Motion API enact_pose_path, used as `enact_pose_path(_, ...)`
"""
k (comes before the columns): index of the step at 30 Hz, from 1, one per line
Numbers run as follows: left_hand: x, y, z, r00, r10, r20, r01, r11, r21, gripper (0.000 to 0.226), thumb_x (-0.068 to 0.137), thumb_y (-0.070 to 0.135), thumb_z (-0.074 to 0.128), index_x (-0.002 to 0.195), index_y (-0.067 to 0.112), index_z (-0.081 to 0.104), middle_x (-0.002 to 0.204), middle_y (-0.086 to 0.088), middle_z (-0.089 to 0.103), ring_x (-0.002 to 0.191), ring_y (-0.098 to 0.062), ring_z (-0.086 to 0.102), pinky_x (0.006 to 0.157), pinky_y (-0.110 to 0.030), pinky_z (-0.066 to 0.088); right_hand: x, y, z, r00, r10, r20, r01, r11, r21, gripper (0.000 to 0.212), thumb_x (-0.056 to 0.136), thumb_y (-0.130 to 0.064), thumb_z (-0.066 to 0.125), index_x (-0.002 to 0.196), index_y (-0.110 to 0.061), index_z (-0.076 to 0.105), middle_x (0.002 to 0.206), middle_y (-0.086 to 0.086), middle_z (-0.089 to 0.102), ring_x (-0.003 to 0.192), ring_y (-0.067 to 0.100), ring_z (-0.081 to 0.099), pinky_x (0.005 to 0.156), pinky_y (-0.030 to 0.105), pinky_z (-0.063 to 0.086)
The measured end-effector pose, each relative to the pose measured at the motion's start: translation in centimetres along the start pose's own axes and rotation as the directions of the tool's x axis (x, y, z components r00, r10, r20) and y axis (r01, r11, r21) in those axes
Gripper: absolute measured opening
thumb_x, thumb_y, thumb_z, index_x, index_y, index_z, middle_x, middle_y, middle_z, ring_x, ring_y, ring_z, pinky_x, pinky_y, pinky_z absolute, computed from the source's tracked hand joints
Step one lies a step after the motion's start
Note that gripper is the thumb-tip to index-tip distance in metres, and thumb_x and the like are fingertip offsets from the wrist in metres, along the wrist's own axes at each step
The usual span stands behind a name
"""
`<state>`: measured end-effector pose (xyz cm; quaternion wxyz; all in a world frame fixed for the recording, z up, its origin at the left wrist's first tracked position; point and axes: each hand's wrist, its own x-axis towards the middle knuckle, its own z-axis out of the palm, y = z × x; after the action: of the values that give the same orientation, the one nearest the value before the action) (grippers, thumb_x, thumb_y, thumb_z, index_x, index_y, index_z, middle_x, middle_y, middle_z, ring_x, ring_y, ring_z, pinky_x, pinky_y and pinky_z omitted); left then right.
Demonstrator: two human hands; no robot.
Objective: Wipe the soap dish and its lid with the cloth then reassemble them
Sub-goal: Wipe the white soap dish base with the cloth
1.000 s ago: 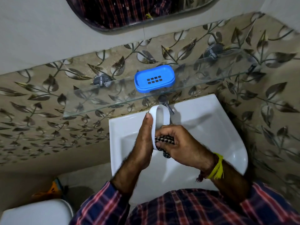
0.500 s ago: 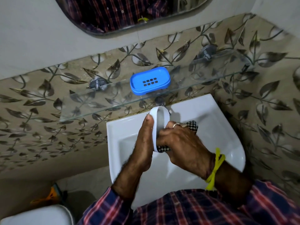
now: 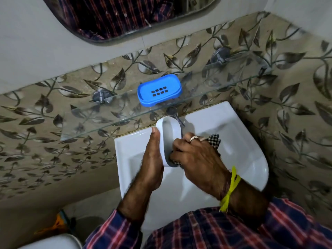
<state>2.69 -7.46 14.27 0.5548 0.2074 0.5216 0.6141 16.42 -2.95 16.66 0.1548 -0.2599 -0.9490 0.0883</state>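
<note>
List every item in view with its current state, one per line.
white lid: held on edge over the sink, hollow side showing
blue soap dish: on the glass shelf, empty
cloth: bunched, pressed into the lid
left hand: gripping the lid
right hand: holding the cloth
sink: dry

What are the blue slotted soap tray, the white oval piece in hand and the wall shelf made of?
Blue slotted soap tray: probably moulded plastic, smooth uniform colour, punched slots. White oval piece: likely glossy plastic, thin rounded rim, soft highlights. Wall shelf: clear glass, the leaf tiles show through and its edge looks greenish.
</note>
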Motion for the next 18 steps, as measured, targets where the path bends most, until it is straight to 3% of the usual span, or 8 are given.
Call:
enact_pose_path(3, -0.1, -0.5, -0.3, 0.998, -0.062, -0.007, 0.061, 0.993, -0.099, 0.065, 0.106, 0.058, 0.026, 0.111, 0.022, 0.08, 0.115, -0.009, 0.078, 0.102, -0.02, 0.075, 0.074, -0.031, 0.061, 0.9, 1.2, -0.9, 0.967, 0.225, -0.12, -0.197, 0.958, 0.208, 0.027, 0.077, -0.003, 0.064, 0.094, -0.02, 0.076, 0.093, 0.002, 0.067, 0.09, 0.031, 0.057, 0.073, 0.04, 0.05)
enact_pose_path(6, -0.5, -1.4, -0.4, 0.996, -0.084, 0.002, 0.083, 0.98, -0.183, 0.056, 0.103, 0.059, 0.037, 0.128, 0.021, 0.072, 0.137, -0.009, 0.067, 0.125, -0.023, 0.065, 0.098, -0.039, 0.052, 2.1, 1.6, -2.1, 0.874, 0.419, -0.246, -0.319, 0.877, 0.36, 0.027, 0.077, -0.006, 0.072, 0.102, -0.017, 0.075, 0.097, 0.003, 0.073, 0.093, 0.032, 0.062, 0.079, 0.042, 0.052)
enact_pose_path(9, -0.6, -2.2, 0.5, 0.998, -0.063, -0.014, 0.061, 0.992, -0.112, 0.055, 0.098, 0.054, 0.047, 0.137, 0.019, 0.063, 0.14, -0.011, 0.065, 0.127, -0.026, 0.063, 0.11, -0.049, 0.043, 3.0, 0.6, -1.8, 0.867, 0.437, -0.238, -0.347, 0.874, 0.341, 0.022, 0.074, -0.012, 0.072, 0.096, -0.015, 0.072, 0.092, 0.007, 0.074, 0.091, 0.034, 0.064, 0.076, 0.043, 0.054)
enact_pose_path(13, -0.6, -2.7, 1.4, 1.0, -0.029, -0.003, 0.029, 0.999, 0.03, 0.069, 0.098, 0.064, 0.03, 0.144, 0.018, 0.055, 0.143, -0.009, 0.063, 0.135, -0.025, 0.057, 0.12, -0.053, 0.035, 3.4, -0.5, -0.3, 0.83, 0.521, -0.199, -0.401, 0.805, 0.437, 0.018, 0.077, -0.019, 0.069, 0.094, -0.015, 0.073, 0.095, 0.005, 0.073, 0.091, 0.028, 0.066, 0.077, 0.04, 0.055)
enact_pose_path(18, -0.4, -2.9, 0.7, 1.0, -0.023, -0.017, 0.021, 0.997, -0.073, 0.064, 0.104, 0.06, 0.022, 0.142, 0.022, 0.058, 0.144, -0.005, 0.063, 0.136, -0.021, 0.056, 0.119, -0.048, 0.037, 2.8, -0.4, 0.0, 0.917, 0.36, -0.171, -0.219, 0.813, 0.54, 0.024, 0.075, -0.008, 0.071, 0.098, -0.014, 0.076, 0.101, -0.002, 0.072, 0.098, 0.019, 0.066, 0.085, 0.035, 0.055)
